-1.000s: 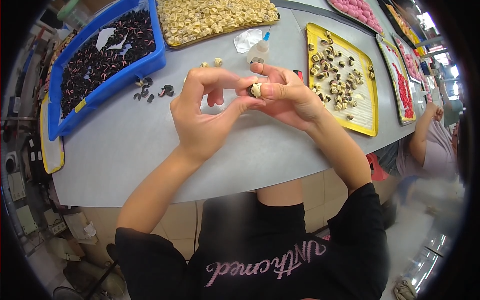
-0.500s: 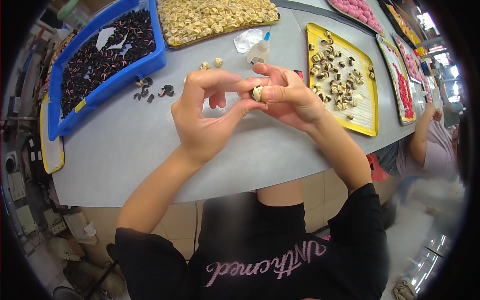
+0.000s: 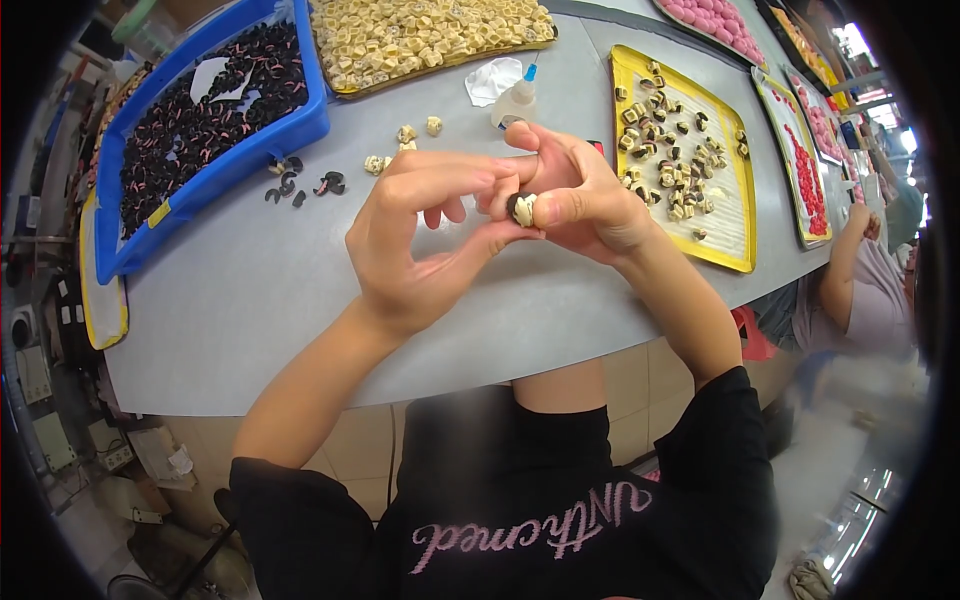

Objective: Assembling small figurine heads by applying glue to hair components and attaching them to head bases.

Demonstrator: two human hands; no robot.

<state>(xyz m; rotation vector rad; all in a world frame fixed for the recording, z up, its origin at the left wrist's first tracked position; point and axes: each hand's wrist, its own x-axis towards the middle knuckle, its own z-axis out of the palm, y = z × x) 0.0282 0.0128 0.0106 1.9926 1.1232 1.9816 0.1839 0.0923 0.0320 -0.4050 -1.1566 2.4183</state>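
Over the grey table, both hands meet at a small cream piece with a black curved part (image 3: 521, 209) on its side. My right hand (image 3: 592, 205) pinches it between thumb and fingers. My left hand (image 3: 415, 230) is closed in on it too, thumb below and index fingertip above. Fingers partly hide the piece. Beyond my left hand lie several loose cream pieces (image 3: 406, 133). Farther left are several loose black curved pieces (image 3: 331, 182). Behind my right hand stands a clear bottle (image 3: 514, 106) with a blue needle tip.
At the left, a blue tray (image 3: 225, 222) holds many black curved pieces. A tray of cream pieces (image 3: 430, 40) is at the back. To the right, a yellow-rimmed tray (image 3: 737, 262) carries black-and-cream pieces. White tissue (image 3: 493, 80) lies by the bottle. Another person (image 3: 860, 270) sits at the far right.
The held piece has come slightly nearer to me and turned, showing more of its black part. Both hands have shifted a little and still hold it.
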